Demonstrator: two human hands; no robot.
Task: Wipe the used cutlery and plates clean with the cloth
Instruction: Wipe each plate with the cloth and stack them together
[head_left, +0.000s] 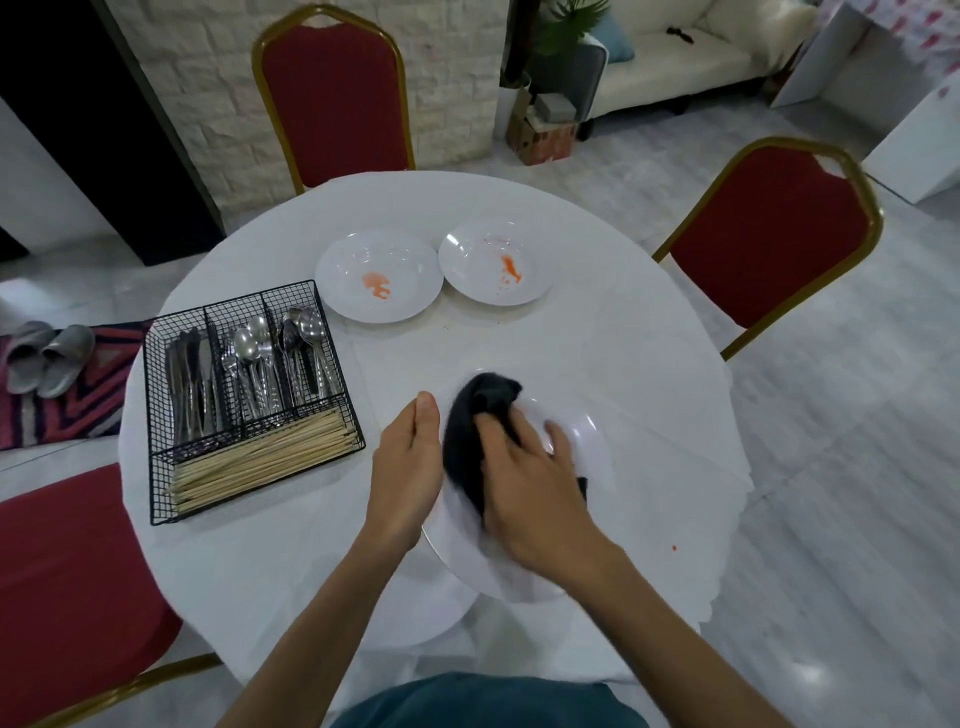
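Indoors: round white table (613, 353), stained plates (379, 275), red chairs (332, 93).

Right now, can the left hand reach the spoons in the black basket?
Probably yes. The left hand holds the plate by its rim just right of the black basket, and nothing stands between it and the spoons. It would have to let go first.

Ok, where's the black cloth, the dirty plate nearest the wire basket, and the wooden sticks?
black cloth (465, 441): head view, on its bunched middle.
dirty plate (405, 254): head view, on the bare white inside, towards the far rim.
wooden sticks (260, 462): head view, on the middle of the bundle.
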